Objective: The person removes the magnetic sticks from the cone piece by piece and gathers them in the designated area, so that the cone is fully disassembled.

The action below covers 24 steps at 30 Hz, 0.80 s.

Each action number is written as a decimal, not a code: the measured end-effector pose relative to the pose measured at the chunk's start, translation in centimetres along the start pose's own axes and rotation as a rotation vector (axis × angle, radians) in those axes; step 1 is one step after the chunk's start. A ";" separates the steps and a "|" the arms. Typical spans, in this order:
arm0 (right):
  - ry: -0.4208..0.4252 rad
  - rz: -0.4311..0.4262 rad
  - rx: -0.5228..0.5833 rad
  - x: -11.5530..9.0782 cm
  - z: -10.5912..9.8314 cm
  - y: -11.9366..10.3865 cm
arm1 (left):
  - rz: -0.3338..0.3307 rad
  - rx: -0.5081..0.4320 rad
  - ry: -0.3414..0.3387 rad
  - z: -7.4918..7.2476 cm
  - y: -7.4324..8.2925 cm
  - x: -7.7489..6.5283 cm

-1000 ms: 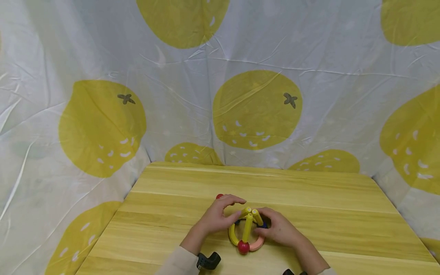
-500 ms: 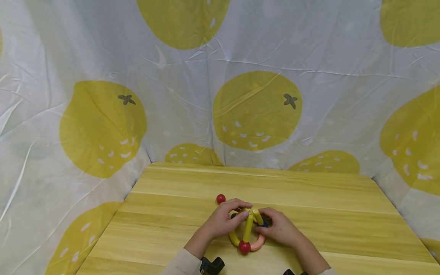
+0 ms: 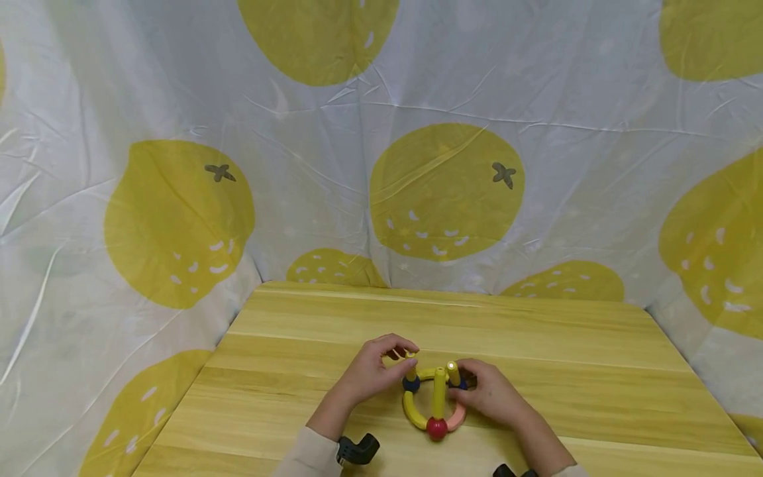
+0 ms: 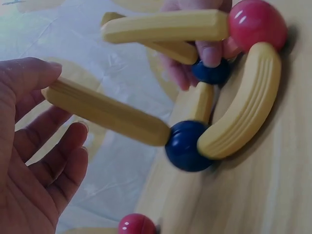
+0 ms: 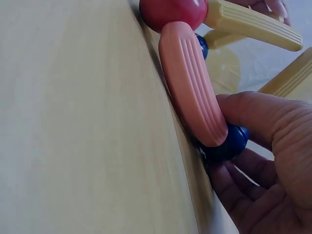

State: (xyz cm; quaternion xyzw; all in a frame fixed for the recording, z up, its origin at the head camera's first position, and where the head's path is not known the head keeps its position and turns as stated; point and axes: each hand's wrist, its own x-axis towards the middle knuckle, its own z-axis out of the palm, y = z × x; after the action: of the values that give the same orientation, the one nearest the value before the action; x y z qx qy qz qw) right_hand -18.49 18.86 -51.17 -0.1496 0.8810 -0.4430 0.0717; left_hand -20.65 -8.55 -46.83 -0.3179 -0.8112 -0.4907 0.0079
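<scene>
A ring of curved magnetic sticks and balls lies on the table, with a red ball in front and a blue ball on each side. Yellow straight sticks rise from these balls, apart at their tops. My left hand pinches the top end of the left yellow stick, whose lower end meets the left blue ball. With thumb and fingers my right hand grips the right blue ball, beside the pink curved stick. A yellow curved stick joins the left blue ball to the red one.
A loose red ball lies on the wooden table near my left hand; that hand hides it in the head view. Behind the table hangs a pale cloth printed with yellow fruit.
The left yellow stick has swung left, away from the other tops, with my left hand on its end. The ring has shifted slightly right. My right hand stays at the right blue ball.
</scene>
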 end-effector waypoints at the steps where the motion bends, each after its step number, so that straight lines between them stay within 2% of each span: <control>1: 0.002 0.006 0.004 0.0 -0.1 0.0 | -0.015 0.008 0.003 -0.2 0.0 0.0; 4: 0.006 0.026 0.014 0.0 -0.3 0.1 | -0.051 0.020 -0.003 -0.9 0.0 -0.2; 13: 0.026 0.059 -0.011 0.0 -1.0 0.5 | -0.157 0.034 -0.084 -3.1 -0.4 -0.6; 24: 0.000 0.041 -0.002 0.0 -1.2 0.7 | -0.352 0.064 -0.170 -4.9 -1.5 -1.2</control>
State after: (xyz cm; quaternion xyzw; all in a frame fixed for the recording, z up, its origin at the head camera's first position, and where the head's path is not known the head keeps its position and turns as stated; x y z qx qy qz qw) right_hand -18.99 20.20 -51.02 -0.1317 0.8842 -0.4408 0.0807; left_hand -21.93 -13.52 -45.88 -0.2111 -0.8672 -0.4299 -0.1363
